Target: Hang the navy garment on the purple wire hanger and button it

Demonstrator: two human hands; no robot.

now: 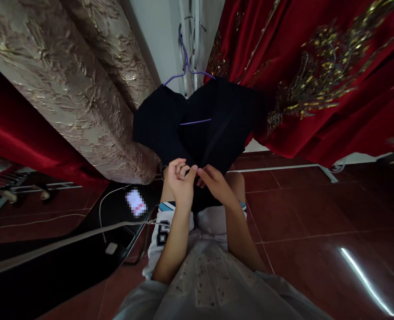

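Observation:
A dark V-necked garment [160,115] hangs in front of me on a purple hanger [185,58], its lower part falling over my lap. At the bottom of the V, my left hand [182,182] is closed, its fingers curled and the thumb pressed toward them at the garment's edge. Thumb tip to thumb tip with it, my right hand [214,183] pinches the dark cloth from the other side. Whatever small part lies between the fingertips cannot be made out. The hanger's lower bar crosses the neck opening.
Red cloth with gold sequins [303,84] hangs at the right, and pale embossed fabric [70,84] at the left. A black board [66,253] on my left carries a lit phone [136,202] and a white charger [111,248]. A light strap [66,242] crosses it. Metal rack bars [283,168] run near the tiled floor.

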